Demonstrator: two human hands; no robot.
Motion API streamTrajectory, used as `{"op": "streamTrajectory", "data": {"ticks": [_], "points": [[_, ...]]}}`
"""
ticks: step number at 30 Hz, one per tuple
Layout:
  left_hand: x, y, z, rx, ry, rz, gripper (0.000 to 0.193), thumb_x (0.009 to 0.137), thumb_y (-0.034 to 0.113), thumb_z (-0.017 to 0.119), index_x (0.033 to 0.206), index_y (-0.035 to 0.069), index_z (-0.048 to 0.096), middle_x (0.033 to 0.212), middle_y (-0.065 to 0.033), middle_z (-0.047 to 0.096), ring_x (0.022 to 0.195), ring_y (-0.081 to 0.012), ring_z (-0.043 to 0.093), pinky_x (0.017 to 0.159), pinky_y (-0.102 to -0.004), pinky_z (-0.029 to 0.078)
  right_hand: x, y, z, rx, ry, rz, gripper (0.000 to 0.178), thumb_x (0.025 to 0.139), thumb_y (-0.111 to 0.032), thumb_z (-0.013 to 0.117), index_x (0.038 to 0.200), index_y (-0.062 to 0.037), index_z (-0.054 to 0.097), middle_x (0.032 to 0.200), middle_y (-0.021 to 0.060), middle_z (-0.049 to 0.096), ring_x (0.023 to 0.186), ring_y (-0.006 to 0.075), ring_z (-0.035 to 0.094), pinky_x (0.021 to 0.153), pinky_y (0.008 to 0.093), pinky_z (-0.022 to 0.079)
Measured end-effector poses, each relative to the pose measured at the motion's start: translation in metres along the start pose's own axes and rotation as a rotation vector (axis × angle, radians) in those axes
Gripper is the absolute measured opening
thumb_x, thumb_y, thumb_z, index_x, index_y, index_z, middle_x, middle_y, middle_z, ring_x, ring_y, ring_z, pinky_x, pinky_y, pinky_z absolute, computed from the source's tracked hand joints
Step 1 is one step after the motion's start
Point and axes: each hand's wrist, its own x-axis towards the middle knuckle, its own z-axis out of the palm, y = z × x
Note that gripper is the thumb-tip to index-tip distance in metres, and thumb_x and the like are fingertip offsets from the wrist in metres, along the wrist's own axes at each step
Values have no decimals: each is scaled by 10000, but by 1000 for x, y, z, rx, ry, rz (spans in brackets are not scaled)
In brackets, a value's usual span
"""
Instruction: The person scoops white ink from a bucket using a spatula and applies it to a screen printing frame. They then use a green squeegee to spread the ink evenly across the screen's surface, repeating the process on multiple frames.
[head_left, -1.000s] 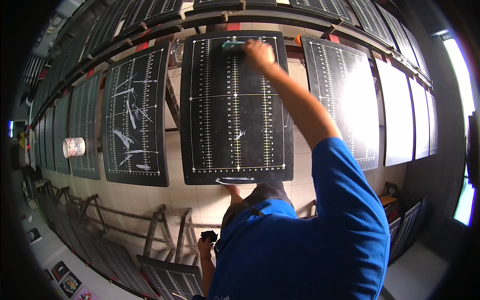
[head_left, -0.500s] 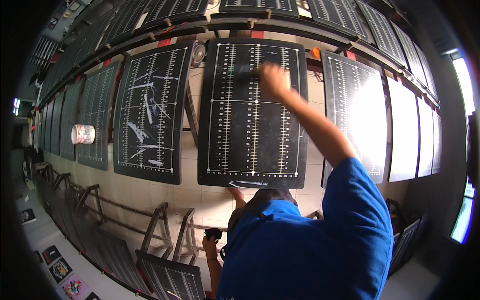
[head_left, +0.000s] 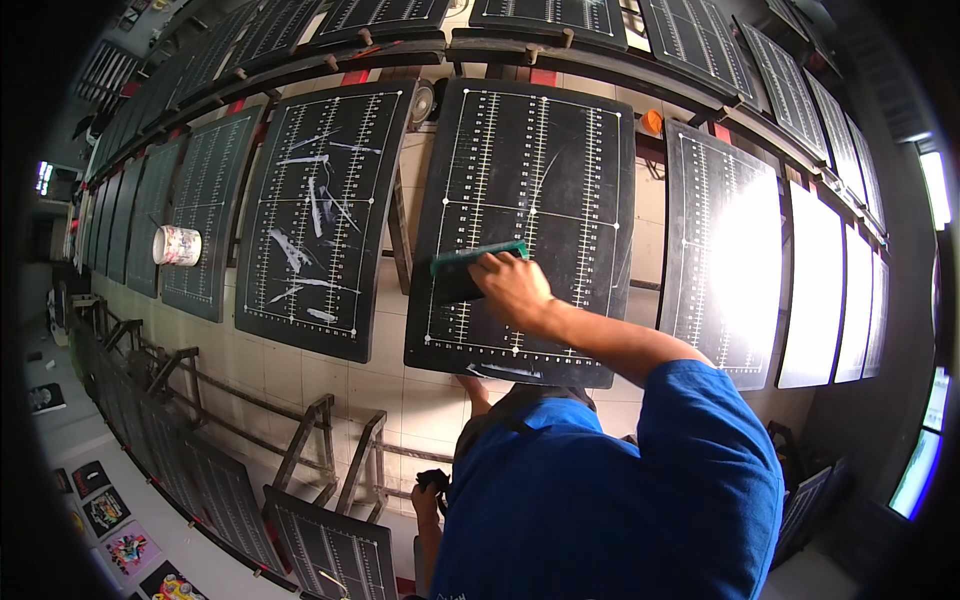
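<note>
My right hand (head_left: pixel 512 288) is closed on a flat squeegee (head_left: pixel 478 256) with a green edge, which lies across the lower left part of a black board (head_left: pixel 570 260). The board carries white ruled lines, and a pale smear runs along its near edge. Down at my left side, my left hand (head_left: pixel 426 498) is closed around a small, crumpled black thing (head_left: pixel 434 479) whose kind I cannot make out. The fingers of that hand are partly hidden.
To the left, another ruled board (head_left: pixel 262 220) bears whitish streaks. A spattered white tub (head_left: pixel 178 246) stands on the board beyond it. At right, a board (head_left: pixel 690 260) shines with glare. Metal rails (head_left: pixel 600 50) cross the far side, and frames (head_left: pixel 312 450) stand behind me.
My right hand has come down from the upper part of the board to its lower left with the squeegee. My left hand stays low, still holding the black thing. The view has shifted slightly.
</note>
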Motion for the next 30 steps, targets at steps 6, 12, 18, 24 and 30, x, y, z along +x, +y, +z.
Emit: {"op": "streamTrajectory", "data": {"ticks": [6, 12, 18, 24, 30], "points": [[18, 8, -5, -227, 69, 41, 210, 880, 97, 636, 1052, -7, 575, 1021, -98, 627, 894, -206, 633, 724, -347, 546, 64, 152, -58, -289, 290, 427, 201, 849, -179, 585, 996, -78, 677, 920, 124, 698, 839, 278, 706, 744, 425, 558], [18, 30, -17, -92, 45, 46, 181, 883, 83, 621, 1042, 6, 579, 1023, -100, 636, 883, -205, 641, 711, -351, 555, 69, 279, -54, -231, 387, 625, 205, 812, -143, 590, 977, -139, 712, 925, 131, 707, 909, 311, 705, 714, 410, 571], [20, 13, -20, 15, -14, -11, 217, 863, 101, 642, 1048, 10, 576, 1019, -106, 640, 902, -220, 650, 701, -360, 551, -69, 57, 29, -330, 360, 183, 325, 823, -141, 588, 1141, -102, 643, 1040, 95, 628, 929, 232, 635, 710, 405, 573], [46, 1, -27, -142, -61, 49, 227, 856, 109, 649, 1043, 4, 575, 1012, -110, 634, 914, -213, 644, 687, -347, 558, -72, 59, -42, 64, -61, 341, 217, 769, -181, 665, 983, -189, 693, 905, 107, 668, 765, 290, 708, 619, 421, 570], [42, 31, -39, -37, 22, 146, 213, 868, 102, 623, 1049, -5, 590, 1015, -105, 636, 876, -195, 628, 711, -348, 556, 26, 273, -53, -194, 382, 505, 346, 828, -65, 541, 1105, -206, 694, 1049, 104, 676, 952, 323, 678, 787, 446, 558]]}}
